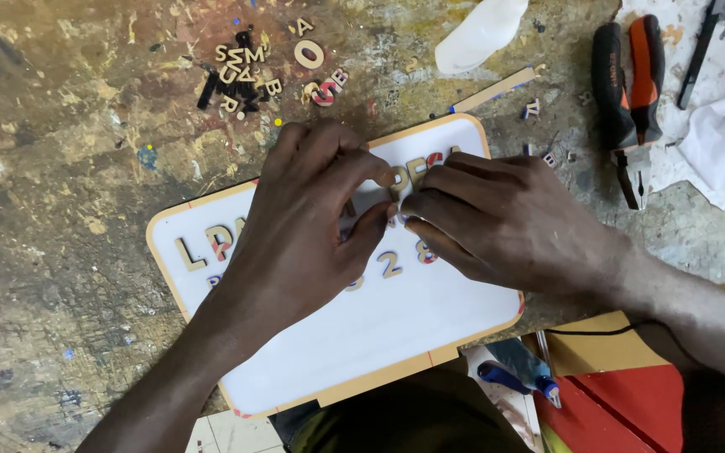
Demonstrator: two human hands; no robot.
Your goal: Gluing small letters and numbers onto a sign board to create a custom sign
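We see a white sign board with a tan rim lying on a paint-stained workbench. Several wooden characters are already set: a partial upper row and a few in a lower row. Our left hand and right hand meet at the board's middle, fingertips pinched on a small cut-out piece. The near half of the board is bare, and a heap of loose letters waits at the far left; we judge the lettering roughly half done. Pliers lie far right.
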